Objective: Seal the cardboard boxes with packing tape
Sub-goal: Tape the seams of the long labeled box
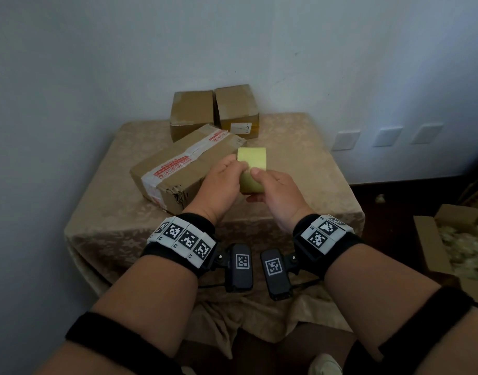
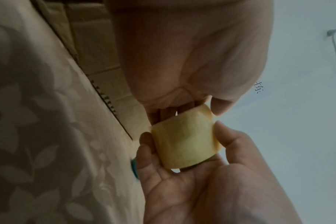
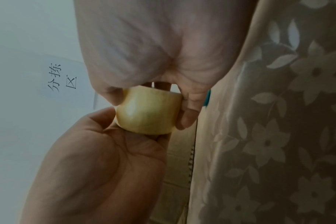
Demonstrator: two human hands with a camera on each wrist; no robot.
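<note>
One roll of pale yellow packing tape (image 1: 251, 169) is held in the air above the middle of the tabletop (image 1: 102, 212), between both hands. The left hand (image 1: 221, 185) grips the roll from nine o'clock, thumb and fingertips curled onto its outer face. The right hand (image 1: 275, 196) cradles it from five o'clock, fingers curled beneath and the thumb pressed on top near the left thumb. In the left wrist view the roll (image 2: 184, 142) sits between the left hand (image 2: 192, 53) above and the right hand's (image 2: 192, 189) open-cupped palm below.

Three closed cardboard boxes stand on the patterned cloth. The long box (image 1: 178, 169) lies at ten o'clock from the roll, angled, with one strip of white tape printed in red along its top. Two smaller boxes sit side by side at twelve o'clock against the wall: the left small box (image 1: 191, 112) and the right small box (image 1: 236, 109), which carries one white label. A fourth box, the open carton (image 1: 448, 239), sits on the floor at three o'clock, its flaps spread.
</note>
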